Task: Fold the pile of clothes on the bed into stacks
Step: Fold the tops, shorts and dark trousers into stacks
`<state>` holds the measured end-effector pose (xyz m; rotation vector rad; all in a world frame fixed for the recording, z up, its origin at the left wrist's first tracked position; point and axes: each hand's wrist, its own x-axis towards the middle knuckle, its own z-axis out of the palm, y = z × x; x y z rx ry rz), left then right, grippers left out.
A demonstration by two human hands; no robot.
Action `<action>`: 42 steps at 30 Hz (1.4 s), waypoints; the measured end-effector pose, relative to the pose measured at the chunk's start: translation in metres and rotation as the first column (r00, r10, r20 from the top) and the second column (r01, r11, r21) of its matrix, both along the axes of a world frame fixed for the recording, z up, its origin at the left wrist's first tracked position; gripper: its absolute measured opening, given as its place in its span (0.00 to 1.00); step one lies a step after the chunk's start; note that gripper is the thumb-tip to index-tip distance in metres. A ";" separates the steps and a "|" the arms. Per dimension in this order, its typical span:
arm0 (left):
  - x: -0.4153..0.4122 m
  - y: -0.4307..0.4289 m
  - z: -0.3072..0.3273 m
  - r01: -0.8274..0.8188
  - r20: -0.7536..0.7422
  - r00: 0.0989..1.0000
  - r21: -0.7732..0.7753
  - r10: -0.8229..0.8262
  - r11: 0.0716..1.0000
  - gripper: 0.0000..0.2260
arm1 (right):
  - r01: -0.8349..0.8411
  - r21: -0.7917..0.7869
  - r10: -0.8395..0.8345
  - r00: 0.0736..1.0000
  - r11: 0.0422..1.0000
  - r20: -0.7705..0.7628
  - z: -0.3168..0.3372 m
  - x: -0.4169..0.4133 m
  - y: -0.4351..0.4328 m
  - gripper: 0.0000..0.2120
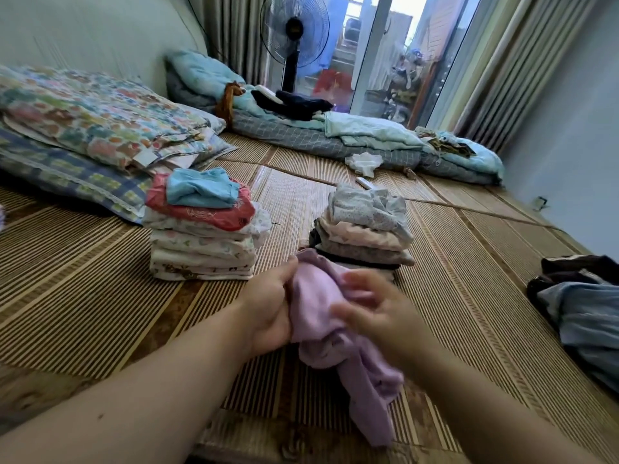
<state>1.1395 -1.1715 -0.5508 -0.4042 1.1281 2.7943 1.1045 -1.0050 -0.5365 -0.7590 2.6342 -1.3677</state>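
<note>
While two stacks (201, 236) stand beyond them, your left hand (271, 306) grips a crumpled top (318, 316), your right hand (375, 313) too blurred to judge, with loose clothes (582, 313) unfolded rightward.

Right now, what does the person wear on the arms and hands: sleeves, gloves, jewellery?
Nothing shows. Both forearms are bare to the picture's edge, without sleeves. The left hand and the right hand have no gloves, watch or bracelet. The right hand is blurred, so a thin ring cannot be excluded. The left forearm has one small dark spot.
</note>
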 end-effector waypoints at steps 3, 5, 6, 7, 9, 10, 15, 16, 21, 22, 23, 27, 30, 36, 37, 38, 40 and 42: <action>0.005 0.000 0.006 0.154 -0.133 0.981 0.090 -0.142 0.984 0.19 | -0.060 0.233 0.096 0.985 0.971 -0.145 -0.016 0.008 -0.014 0.37; 0.004 0.001 0.005 0.164 -0.179 0.971 0.005 -0.160 0.986 0.19 | 0.007 0.135 0.017 0.984 0.991 -0.175 -0.007 0.003 -0.014 0.20; 0.004 0.001 0.004 0.137 -0.197 0.969 -0.091 -0.153 0.986 0.18 | 0.038 0.000 -0.038 0.997 0.999 -0.074 -0.001 -0.001 -0.012 0.11; 0.004 0.003 0.003 0.102 -0.224 0.963 -0.208 -0.148 0.973 0.18 | 0.083 -0.158 -0.070 0.994 0.984 0.082 0.005 -0.006 -0.009 0.09; 0.006 0.004 -0.001 -0.008 -0.289 0.942 -0.523 -0.168 0.852 0.18 | 0.214 -0.357 -0.057 0.914 0.909 0.402 0.018 -0.011 -0.004 0.09; 0.006 0.004 -0.005 -0.060 -0.281 0.939 -0.702 -0.198 0.710 0.18 | 0.262 -0.411 -0.027 0.869 0.873 0.495 0.025 -0.012 -0.001 0.08; 0.003 0.004 -0.013 -0.115 -0.137 0.973 -0.985 -0.184 0.127 0.18 | 0.349 -0.667 0.151 0.807 0.658 0.571 0.053 -0.019 0.011 0.10; 0.002 0.004 -0.013 -0.104 -0.119 0.977 -0.990 -0.176 0.094 0.18 | 0.338 -0.708 0.190 0.811 0.621 0.553 0.061 -0.018 0.014 0.11; 0.004 -0.010 -0.004 -0.110 -0.107 0.984 -0.994 -0.140 -0.018 0.08 | 0.281 -0.771 0.193 0.867 0.572 0.460 0.102 -0.022 0.042 0.08; 0.006 -0.014 -0.002 -0.131 -0.123 0.983 -0.990 -0.134 -0.049 0.08 | 0.322 -0.768 0.137 0.874 0.553 0.465 0.108 -0.023 0.049 0.08; 0.008 -0.016 0.002 -0.154 -0.142 0.981 -0.984 -0.132 -0.085 0.09 | 0.376 -0.763 0.064 0.877 0.525 0.476 0.113 -0.025 0.059 0.09; 0.018 -0.021 0.008 -0.236 -0.235 0.971 -0.936 -0.037 -0.260 0.07 | 0.481 -0.712 -0.085 0.853 0.511 0.515 0.120 -0.025 0.091 0.13; 0.023 -0.023 0.009 -0.115 -0.197 0.964 -0.914 0.179 -0.388 0.10 | 0.458 -0.614 -0.089 0.841 0.643 0.534 0.110 -0.016 0.102 0.12; 0.019 -0.037 0.005 -0.009 -0.016 0.989 -0.999 0.150 -0.048 0.09 | 0.207 -0.250 -0.041 0.840 0.946 0.541 0.075 0.006 0.101 0.13; 0.020 -0.034 0.005 -0.065 -0.053 0.995 -0.987 0.090 0.145 0.10 | 0.162 -0.176 -0.045 0.848 0.971 0.528 0.070 0.009 0.098 0.14; 0.022 -0.031 0.008 -0.109 -0.096 0.994 -0.933 0.054 0.342 0.12 | 0.118 -0.112 -0.044 0.857 0.987 0.514 0.065 0.013 0.094 0.14; 0.026 -0.025 0.015 -0.203 -0.202 0.976 -0.731 0.077 0.652 0.13 | 0.064 -0.029 -0.041 0.867 0.997 0.496 0.057 0.019 0.085 0.13; 0.026 -0.017 0.027 -0.260 -0.264 0.951 -0.412 0.159 0.873 0.16 | 0.054 0.024 -0.059 0.874 0.998 0.483 0.049 0.019 0.079 0.12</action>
